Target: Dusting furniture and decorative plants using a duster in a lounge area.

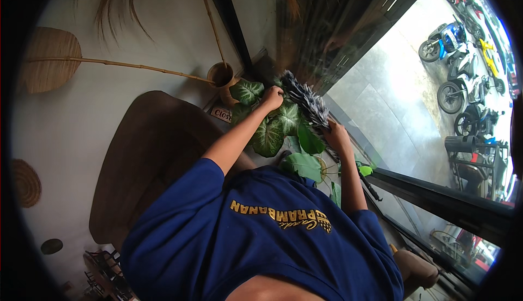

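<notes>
My right hand (338, 138) is closed around the lower end of a grey-and-white fluffy duster (306, 99). The duster slants up and left along the window side, against the edge of a leafy potted plant (267, 137). My left hand (273, 98) is among the plant's upper leaves with its fingers curled. Whether a stem or leaf is pinched in those fingers is hidden. Broad patterned leaves hang below the left wrist, and a plain green leaf (310, 139) lies just left of my right hand.
A brown upholstered seat (143, 170) curves along my left. Beyond the plant stands a vase (226, 90) with long bamboo stalks (143, 67). A small sign (222, 114) sits beside it. To the right is a black-framed window (425, 186), with parked motorbikes (453, 93) outside.
</notes>
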Tool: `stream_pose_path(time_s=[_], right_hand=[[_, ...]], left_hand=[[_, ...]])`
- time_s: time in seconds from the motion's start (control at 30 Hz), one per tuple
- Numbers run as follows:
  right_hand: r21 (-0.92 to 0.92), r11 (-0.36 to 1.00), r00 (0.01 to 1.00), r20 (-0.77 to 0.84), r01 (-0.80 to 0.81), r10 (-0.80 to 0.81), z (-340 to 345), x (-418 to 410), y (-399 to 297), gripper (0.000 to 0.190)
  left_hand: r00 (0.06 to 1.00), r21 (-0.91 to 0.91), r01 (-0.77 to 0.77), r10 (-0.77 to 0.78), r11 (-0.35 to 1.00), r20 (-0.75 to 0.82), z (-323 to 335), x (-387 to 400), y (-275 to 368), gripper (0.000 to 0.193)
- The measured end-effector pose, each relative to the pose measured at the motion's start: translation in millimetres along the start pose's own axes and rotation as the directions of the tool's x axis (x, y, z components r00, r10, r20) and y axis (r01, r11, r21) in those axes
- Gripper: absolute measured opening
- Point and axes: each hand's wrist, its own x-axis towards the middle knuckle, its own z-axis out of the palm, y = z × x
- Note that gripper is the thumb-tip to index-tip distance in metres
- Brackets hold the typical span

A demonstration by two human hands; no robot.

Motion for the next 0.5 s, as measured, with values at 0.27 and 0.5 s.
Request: stream_pose_path(time_s=[0.27,0.5], right_hand=[[0.056,0.996,0.998,0.021,0.064,-0.065,8,23,10,0.032],[-0.04,0.999,0.997,0.073,-0.025,0.028,13,11,34,0.032]], left_hand=[[0.988,0.026,-0.15,0.151,0.988,-0.044,-4,-7,-11,0.031],[0.996,-0.134,-0.013,0.025,0.991,0.084,-17,-20,0,0.034]])
